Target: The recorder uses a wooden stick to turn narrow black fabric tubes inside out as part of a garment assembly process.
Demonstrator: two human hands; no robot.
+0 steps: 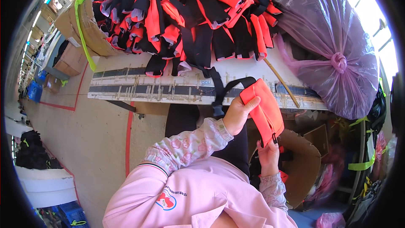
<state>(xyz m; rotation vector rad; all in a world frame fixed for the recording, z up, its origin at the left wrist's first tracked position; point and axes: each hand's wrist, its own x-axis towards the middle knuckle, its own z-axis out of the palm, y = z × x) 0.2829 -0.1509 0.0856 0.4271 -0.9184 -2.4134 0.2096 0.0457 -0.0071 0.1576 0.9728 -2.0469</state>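
Observation:
A neon coral waist pouch [270,112] with a dark zip line hangs tilted in front of me, just off the table's near edge. My left hand [237,116] is closed on its upper left side, thumb lying on the fabric. Below, my right hand [268,157] pinches the lower end, by a small black zip pull [274,137]. From the pouch's top a black strap [231,85] loops left, and a black buckle [218,109] dangles beside my left wrist. Heaped on the table [139,88] are many black and coral fabric pieces [190,17].
A wooden stick [282,83] lies on the table's right part. Beyond it bulges a knotted purple plastic bag [333,38]. An open cardboard box [301,160] stands below right. Another carton [90,25] with a lime strip [80,27] is at the far left.

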